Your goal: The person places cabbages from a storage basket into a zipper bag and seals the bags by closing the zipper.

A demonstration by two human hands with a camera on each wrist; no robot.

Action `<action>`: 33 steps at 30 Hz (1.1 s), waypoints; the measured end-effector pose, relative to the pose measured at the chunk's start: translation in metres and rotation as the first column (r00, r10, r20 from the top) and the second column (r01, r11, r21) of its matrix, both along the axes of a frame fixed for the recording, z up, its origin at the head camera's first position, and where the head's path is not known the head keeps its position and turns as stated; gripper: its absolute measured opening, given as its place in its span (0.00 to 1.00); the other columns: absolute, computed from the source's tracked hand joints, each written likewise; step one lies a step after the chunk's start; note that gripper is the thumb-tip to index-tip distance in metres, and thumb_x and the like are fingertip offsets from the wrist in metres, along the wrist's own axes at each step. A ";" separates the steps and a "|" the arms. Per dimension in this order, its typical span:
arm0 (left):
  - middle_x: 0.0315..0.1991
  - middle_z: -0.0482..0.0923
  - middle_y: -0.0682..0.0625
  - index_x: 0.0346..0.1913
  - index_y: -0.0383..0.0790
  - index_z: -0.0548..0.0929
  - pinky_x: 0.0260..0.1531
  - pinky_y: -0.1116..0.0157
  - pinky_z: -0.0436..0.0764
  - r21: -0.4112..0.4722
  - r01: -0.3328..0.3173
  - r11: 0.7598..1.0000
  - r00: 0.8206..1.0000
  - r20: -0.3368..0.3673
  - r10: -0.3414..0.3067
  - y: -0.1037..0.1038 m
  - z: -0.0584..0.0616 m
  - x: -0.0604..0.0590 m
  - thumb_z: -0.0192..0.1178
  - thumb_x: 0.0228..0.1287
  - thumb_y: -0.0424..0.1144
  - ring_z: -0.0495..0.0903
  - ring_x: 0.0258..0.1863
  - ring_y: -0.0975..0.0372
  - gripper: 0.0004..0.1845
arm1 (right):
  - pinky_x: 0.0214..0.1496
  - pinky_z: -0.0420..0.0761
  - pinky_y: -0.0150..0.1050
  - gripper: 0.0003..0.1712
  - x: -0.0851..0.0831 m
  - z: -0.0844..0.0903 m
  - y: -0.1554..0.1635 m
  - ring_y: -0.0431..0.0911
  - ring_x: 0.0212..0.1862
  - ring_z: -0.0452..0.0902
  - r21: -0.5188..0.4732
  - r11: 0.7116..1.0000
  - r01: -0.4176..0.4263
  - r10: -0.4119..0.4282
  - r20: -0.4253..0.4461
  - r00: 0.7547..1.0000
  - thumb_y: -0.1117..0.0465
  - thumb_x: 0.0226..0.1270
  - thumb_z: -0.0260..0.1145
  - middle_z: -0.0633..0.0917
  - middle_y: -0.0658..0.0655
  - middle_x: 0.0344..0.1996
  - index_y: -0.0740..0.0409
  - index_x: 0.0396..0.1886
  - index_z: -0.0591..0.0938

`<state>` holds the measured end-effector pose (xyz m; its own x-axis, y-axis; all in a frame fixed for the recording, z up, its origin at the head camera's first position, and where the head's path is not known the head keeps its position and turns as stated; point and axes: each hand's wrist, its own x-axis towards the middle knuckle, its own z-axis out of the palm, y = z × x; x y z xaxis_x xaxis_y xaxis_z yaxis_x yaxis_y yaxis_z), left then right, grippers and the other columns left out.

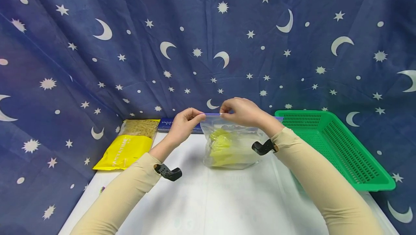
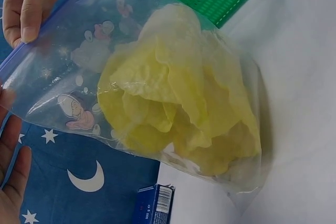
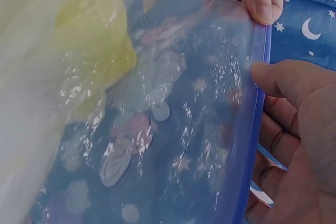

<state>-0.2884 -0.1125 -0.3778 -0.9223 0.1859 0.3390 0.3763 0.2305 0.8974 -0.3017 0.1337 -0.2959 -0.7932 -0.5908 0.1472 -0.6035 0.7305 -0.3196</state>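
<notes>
A clear zip bag (image 1: pixel 242 159) with a purple-blue zip strip (image 3: pixel 257 124) hangs upright at the middle of the table. Pale yellow leafy vegetable (image 2: pixel 173 98), like cabbage leaves, lies inside it. My left hand (image 1: pixel 183 124) pinches the strip at its left end between thumb and finger. Close beside it, my right hand (image 1: pixel 242 112) pinches the same strip; in the right wrist view its thumb presses the strip. White and pink cartoon prints show on the bag's film. My right forearm covers part of the bag's right side in the head view.
A green plastic basket (image 1: pixel 352 153) stands on the right. At the back left lies a yellow pasta bag (image 1: pixel 130 152), with blue spaghetti packaging (image 1: pixel 165 124) beside it. A star-and-moon curtain (image 1: pixel 208 29) hangs behind the white table (image 1: pixel 208 206).
</notes>
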 end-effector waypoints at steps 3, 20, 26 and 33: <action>0.41 0.88 0.52 0.43 0.45 0.88 0.50 0.57 0.83 -0.008 -0.002 1.000 1.000 0.003 0.002 0.000 0.000 0.000 0.67 0.69 0.51 0.85 0.45 0.59 0.13 | 0.44 0.76 0.42 0.04 0.001 0.000 0.004 0.44 0.38 0.75 0.004 1.000 0.004 -0.004 0.009 1.000 0.54 0.72 0.67 0.85 0.42 0.35 0.46 0.39 0.87; 0.40 0.87 0.54 0.43 0.48 0.88 0.51 0.56 0.83 -0.023 -0.016 1.000 1.000 0.009 0.017 -0.004 -0.001 0.001 0.66 0.70 0.51 0.84 0.45 0.59 0.12 | 0.44 0.76 0.44 0.07 0.003 0.001 0.026 0.45 0.38 0.75 0.026 0.999 0.047 -0.048 0.046 0.998 0.53 0.74 0.66 0.85 0.44 0.39 0.47 0.44 0.87; 0.40 0.87 0.54 0.43 0.48 0.88 0.51 0.56 0.83 -0.028 -0.023 0.999 1.000 0.010 0.023 -0.004 0.000 0.000 0.66 0.70 0.52 0.84 0.45 0.59 0.11 | 0.43 0.78 0.45 0.08 0.003 0.001 0.036 0.44 0.38 0.77 0.027 0.997 0.072 -0.073 0.069 0.995 0.51 0.75 0.66 0.86 0.45 0.40 0.47 0.45 0.86; 0.41 0.87 0.52 0.43 0.46 0.88 0.52 0.56 0.83 -0.020 -0.027 0.999 1.000 0.016 0.027 -0.004 0.000 0.000 0.66 0.70 0.50 0.84 0.46 0.59 0.11 | 0.48 0.79 0.47 0.09 0.004 0.000 0.049 0.45 0.43 0.79 0.031 0.993 0.112 -0.114 0.084 0.990 0.51 0.75 0.66 0.86 0.47 0.44 0.48 0.46 0.86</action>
